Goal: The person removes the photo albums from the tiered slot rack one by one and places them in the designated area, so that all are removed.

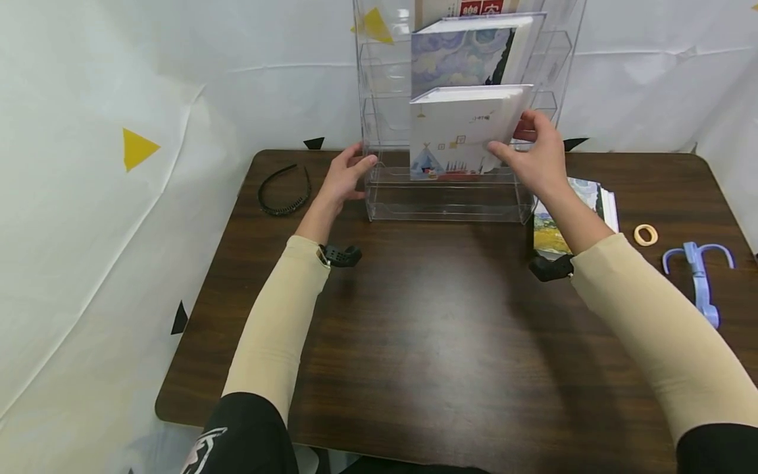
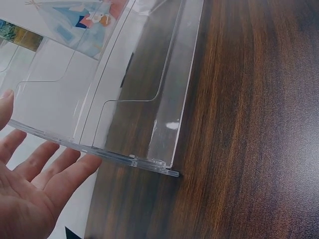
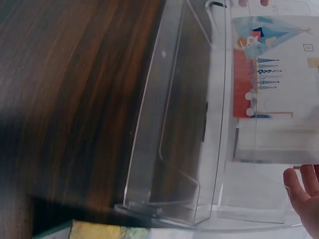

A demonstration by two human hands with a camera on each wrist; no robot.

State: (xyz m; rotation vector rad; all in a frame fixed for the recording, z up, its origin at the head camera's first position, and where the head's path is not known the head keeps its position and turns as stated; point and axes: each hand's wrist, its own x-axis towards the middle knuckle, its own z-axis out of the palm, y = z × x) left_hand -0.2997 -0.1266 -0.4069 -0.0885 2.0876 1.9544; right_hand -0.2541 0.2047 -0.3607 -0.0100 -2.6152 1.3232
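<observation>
A clear acrylic display rack (image 1: 447, 212) stands at the back of the table, with tiers one above another. My right hand (image 1: 540, 155) holds a white book (image 1: 450, 135) with a tent drawing by its right side, thumb on the front cover and fingers behind. The book stands upright in a lower tier, above the bare lowest one. My left hand (image 1: 342, 176) touches the rack's left side panel, its fingers (image 2: 65, 172) stretched along the panel edge. Behind the white book is a book with a swirling painted cover (image 1: 456, 56).
A black headband (image 1: 284, 191) lies left of the rack. To the right are painted-cover books (image 1: 547, 234) partly under my right forearm, a beige ring (image 1: 645, 235) and a lavender-blue forked object (image 1: 699, 276). Another book (image 1: 462, 8) stands in the top tier.
</observation>
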